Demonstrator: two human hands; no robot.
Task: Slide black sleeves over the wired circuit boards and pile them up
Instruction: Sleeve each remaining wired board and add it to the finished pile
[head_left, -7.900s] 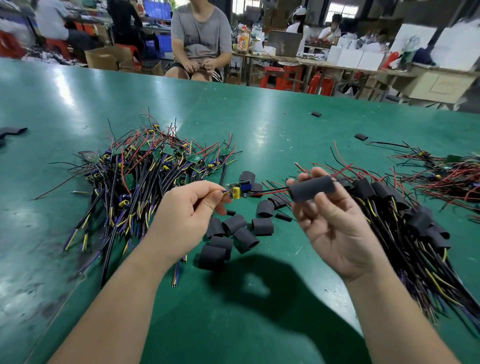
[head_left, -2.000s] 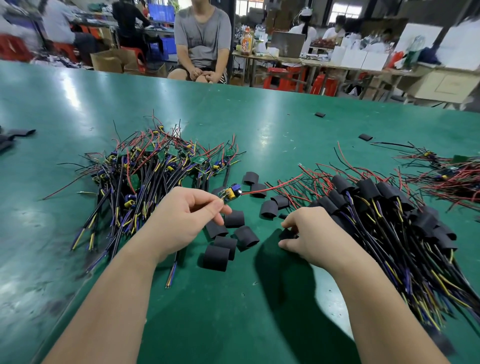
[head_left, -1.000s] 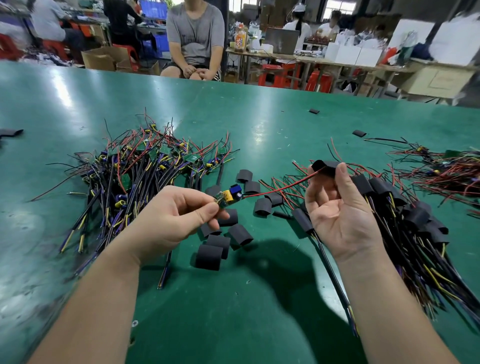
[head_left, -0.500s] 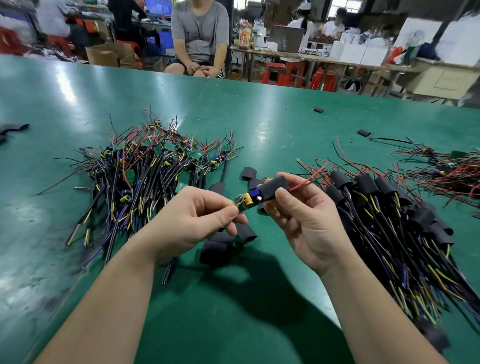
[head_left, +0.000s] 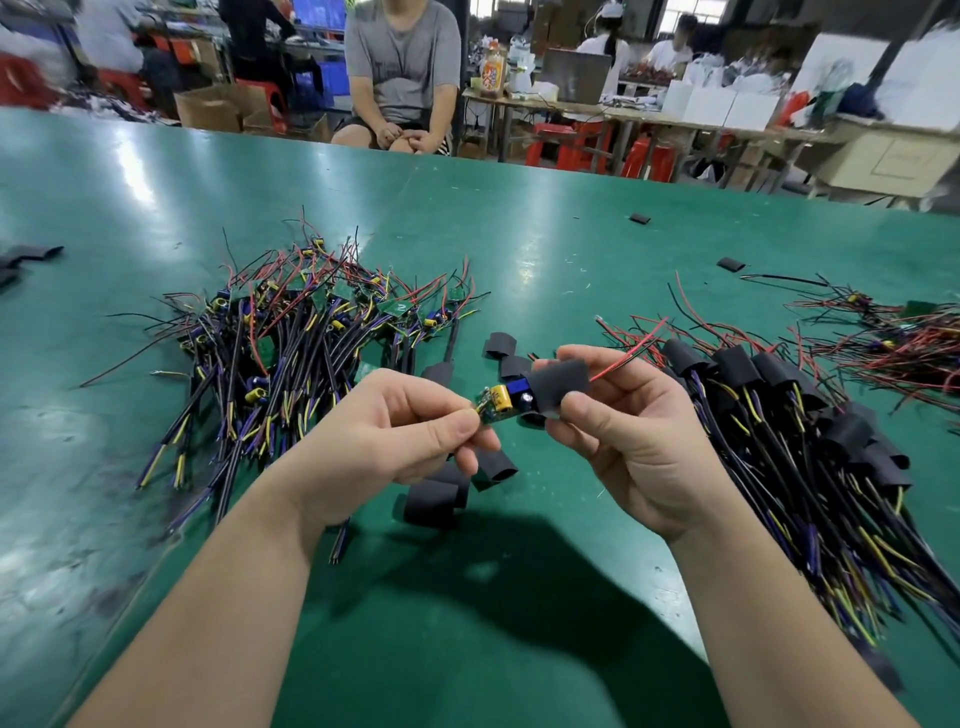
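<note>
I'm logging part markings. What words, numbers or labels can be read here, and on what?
"2", probably: white mark on a green board in the left pile.
bottle label: too blurred to read.
T-shirt print: too blurred to read.
Held circuit board and black sleeve: no legible marking.

At frame centre, the left hand (head_left: 395, 441) pinches a circuit board (head_left: 501, 402) while the right hand (head_left: 639, 441) holds a black sleeve (head_left: 558, 387) partly over it above the green desk (head_left: 519, 649).

the sleeve (head_left: 558, 382) covers the far end of the board (head_left: 501, 399); the left hand (head_left: 395, 441) hides its near tip and some loose sleeves (head_left: 434, 501) below. the sleeved pile (head_left: 737, 366) runs off the right edge. the seated person (head_left: 402, 67) is cut off at the top edge.
</note>
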